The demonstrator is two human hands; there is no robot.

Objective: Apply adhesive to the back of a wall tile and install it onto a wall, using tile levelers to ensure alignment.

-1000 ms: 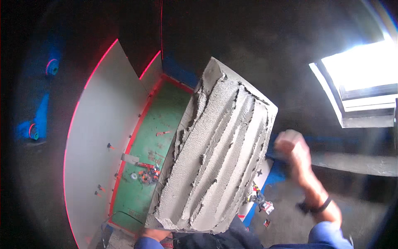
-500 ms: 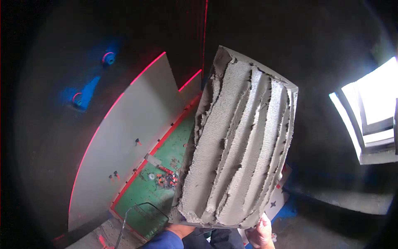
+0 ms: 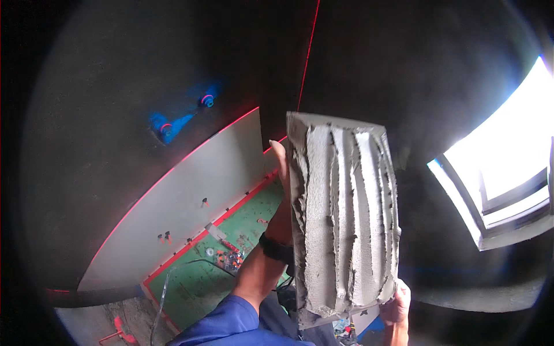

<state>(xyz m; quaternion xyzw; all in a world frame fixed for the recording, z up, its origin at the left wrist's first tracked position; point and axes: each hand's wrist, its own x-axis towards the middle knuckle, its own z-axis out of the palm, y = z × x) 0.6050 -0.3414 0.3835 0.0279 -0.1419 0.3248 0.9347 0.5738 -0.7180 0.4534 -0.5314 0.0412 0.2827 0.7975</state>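
A large rectangular tile [image 3: 340, 225] stands nearly upright in front of me, its facing side coated in grey mortar with long vertical ridges. My left hand [image 3: 279, 154] is at its upper left edge, mostly hidden behind the tile, with one digit sticking up beside it. A dark band [image 3: 276, 250] circles my left wrist, below which comes a blue sleeve [image 3: 222, 323]. Down at the lower right corner, my right hand [image 3: 397, 304] grips the tile's edge.
Grey tiles [image 3: 190, 190] line the foot of the dark left wall, edged by red laser light. Above them are two pipe outlets [image 3: 206, 101] in blue patches. A scraper [image 3: 216, 232] and orange clips [image 3: 231, 260] lie on the green floor [image 3: 196, 288]. A bright window [image 3: 502, 150] is at right.
My left hand has moved from the tile's bottom edge up to its upper left side. The tile has straightened more upright and appears smaller. The view has shifted.
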